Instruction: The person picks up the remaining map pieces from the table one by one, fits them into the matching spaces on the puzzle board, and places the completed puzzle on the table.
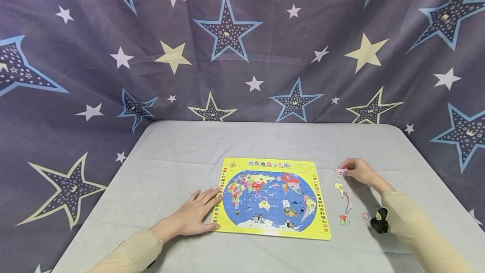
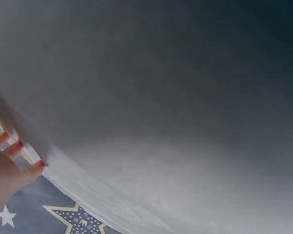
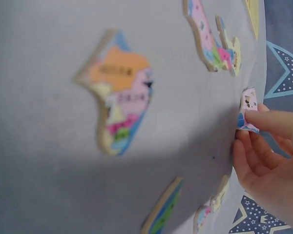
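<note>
A world map puzzle board [image 1: 273, 233] with a yellow border lies flat on the table. My left hand [image 1: 191, 215] rests at the board's left edge, fingers spread and fairly straight. In the left wrist view this hand [image 2: 10, 168] shows only partly. To the right of the board, my right hand [image 1: 360, 172] pinches a small pink puzzle piece [image 1: 339, 172] between thumb and fingers. The right wrist view shows that pink piece [image 3: 248, 108], with some blue on it, held by its side just above the table.
Several loose puzzle pieces lie right of the board: a yellowish one [image 1: 339, 188], a long purple one [image 1: 347, 203], a red and green one [image 1: 345, 220] and a small round one [image 1: 365, 215]. A grey cloth [image 1: 182, 146] covers the table; a star-patterned curtain [image 1: 250, 66] hangs behind.
</note>
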Tool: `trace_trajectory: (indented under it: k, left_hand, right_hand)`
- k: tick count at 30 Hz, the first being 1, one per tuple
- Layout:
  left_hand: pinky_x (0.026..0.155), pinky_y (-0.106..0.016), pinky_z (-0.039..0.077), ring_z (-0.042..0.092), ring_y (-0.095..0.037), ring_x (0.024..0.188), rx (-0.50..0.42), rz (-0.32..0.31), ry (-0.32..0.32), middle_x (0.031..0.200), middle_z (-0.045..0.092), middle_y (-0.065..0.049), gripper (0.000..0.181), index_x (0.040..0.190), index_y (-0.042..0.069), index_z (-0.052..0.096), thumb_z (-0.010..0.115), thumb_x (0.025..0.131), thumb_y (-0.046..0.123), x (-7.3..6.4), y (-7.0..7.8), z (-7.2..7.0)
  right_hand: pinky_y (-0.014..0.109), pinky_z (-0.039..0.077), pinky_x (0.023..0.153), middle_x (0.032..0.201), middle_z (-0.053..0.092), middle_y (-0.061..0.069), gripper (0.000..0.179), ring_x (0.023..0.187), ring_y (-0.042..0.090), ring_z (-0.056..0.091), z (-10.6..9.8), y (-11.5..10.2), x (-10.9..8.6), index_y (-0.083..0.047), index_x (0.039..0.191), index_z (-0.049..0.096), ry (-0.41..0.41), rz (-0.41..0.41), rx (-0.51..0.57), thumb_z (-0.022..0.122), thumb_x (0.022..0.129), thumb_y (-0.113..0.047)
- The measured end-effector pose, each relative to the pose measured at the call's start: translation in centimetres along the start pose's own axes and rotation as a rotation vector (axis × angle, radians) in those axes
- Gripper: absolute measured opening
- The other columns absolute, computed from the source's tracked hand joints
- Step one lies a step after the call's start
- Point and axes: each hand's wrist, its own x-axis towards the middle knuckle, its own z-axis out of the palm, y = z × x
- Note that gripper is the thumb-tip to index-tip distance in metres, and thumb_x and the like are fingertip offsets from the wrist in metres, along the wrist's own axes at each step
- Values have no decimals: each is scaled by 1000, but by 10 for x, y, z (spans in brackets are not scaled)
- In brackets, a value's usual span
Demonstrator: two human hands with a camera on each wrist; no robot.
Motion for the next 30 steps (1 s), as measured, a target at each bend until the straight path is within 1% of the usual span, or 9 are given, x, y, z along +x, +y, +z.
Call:
trace_trajectory:
  k: [5,8,11,17,22,30]
  left_hand:
    - [102,-51,16,19,-25,132,3,-1,6,145,21,-5,78,139,13,30,41,80,64,0,-1,1]
    - [102,-51,16,20,-25,132,8,-3,8,145,21,-5,79,139,14,29,40,80,65,0,-2,2]
    - [102,-51,16,20,-25,132,13,0,11,145,21,-5,79,139,14,29,40,80,65,1,-3,3]
    - [102,-51,16,20,-25,132,12,2,14,145,21,-5,79,139,14,29,39,80,65,1,-3,4]
    - [102,-51,15,19,-25,132,12,0,7,146,20,-4,79,139,15,28,39,80,66,1,-3,4]
    - [102,-51,15,18,-25,132,-2,-6,-4,146,20,-4,79,139,14,28,41,80,64,0,-2,2]
  right_hand:
    - [31,44,65,82,62,16,13,74,21,55,-2,-4,-1,9,89,61,7,-25,-17,55,78,6]
    - [32,44,65,82,62,16,15,74,20,54,-4,-7,-2,9,90,62,8,-18,-22,53,79,6]
    - [30,43,64,83,61,16,16,74,19,54,-4,-9,-2,10,92,62,3,-11,-21,52,80,5]
    - [23,43,59,85,62,17,18,73,16,52,-5,-12,-3,11,95,61,-16,-7,28,51,82,5]
    - [23,45,58,87,62,19,19,74,18,54,-3,-13,-2,12,98,60,-27,-4,66,51,82,5]
    - [20,44,57,85,62,17,19,72,16,54,5,-21,1,12,96,61,-34,-52,80,53,80,5]
